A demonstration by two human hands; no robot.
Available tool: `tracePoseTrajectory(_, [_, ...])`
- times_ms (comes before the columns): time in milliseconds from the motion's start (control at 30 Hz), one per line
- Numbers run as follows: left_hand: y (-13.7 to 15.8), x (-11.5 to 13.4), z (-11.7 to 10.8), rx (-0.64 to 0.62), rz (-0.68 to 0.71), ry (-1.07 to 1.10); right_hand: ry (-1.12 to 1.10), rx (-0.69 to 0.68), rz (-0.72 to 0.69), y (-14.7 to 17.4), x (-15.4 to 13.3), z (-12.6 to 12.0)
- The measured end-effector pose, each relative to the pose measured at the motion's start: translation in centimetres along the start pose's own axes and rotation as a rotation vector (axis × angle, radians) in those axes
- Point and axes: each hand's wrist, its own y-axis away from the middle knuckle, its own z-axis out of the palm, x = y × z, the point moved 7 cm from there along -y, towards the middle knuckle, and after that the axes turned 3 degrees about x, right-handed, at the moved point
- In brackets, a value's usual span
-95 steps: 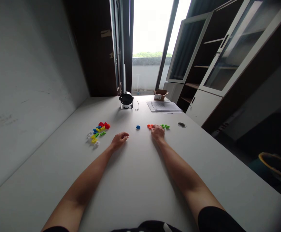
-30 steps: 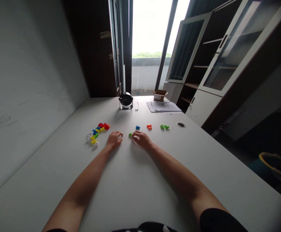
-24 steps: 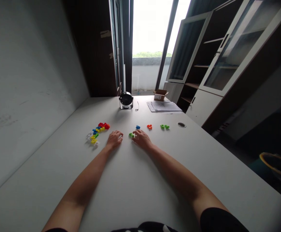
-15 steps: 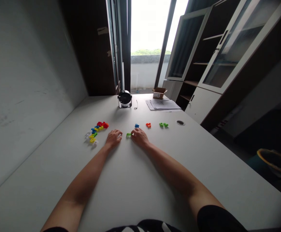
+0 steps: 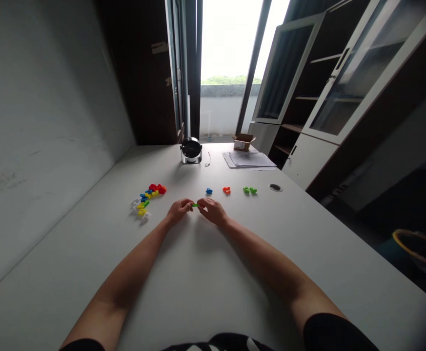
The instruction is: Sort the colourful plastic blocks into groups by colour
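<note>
The left hand point(image 5: 179, 210) and right hand point(image 5: 213, 211) pinch opposite ends of the green bar point(image 5: 195, 205) at frame centre; whether it touches the table point(image 5: 205, 278) cannot be determined. Caution: fingertips cover most of the bar, so a shallow pinch or uneven pull could let it slip. The blue piece point(image 5: 209, 191) lies just above the right hand in the frame; a stray knuckle could displace it. Right of centre: orange piece point(image 5: 227, 190), green pair point(image 5: 250, 190). Left of centre: mixed pile point(image 5: 146, 197).
</note>
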Motion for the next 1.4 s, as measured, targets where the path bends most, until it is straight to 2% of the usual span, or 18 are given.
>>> tracePoseTrajectory(133, [-0.2,-0.3,0.1,-0.017,-0.019,0.118,-0.003,0.006,-0.018,0.0,-0.1,0.0])
tracePoseTrajectory(533, [0.2,0.3,0.1,-0.061,-0.006,0.178,-0.051,0.033,0.010,0.0,-0.3,-0.7])
tracePoseTrajectory(1167, [-0.2,-0.8,-0.1,0.003,0.001,0.122,-0.091,-0.006,0.024,0.1,0.3,-0.1])
tracePoseTrajectory(1400, [-0.1,-0.6,0.3,-0.043,0.004,0.128,-0.091,0.000,-0.010,0.1,0.0,-0.2])
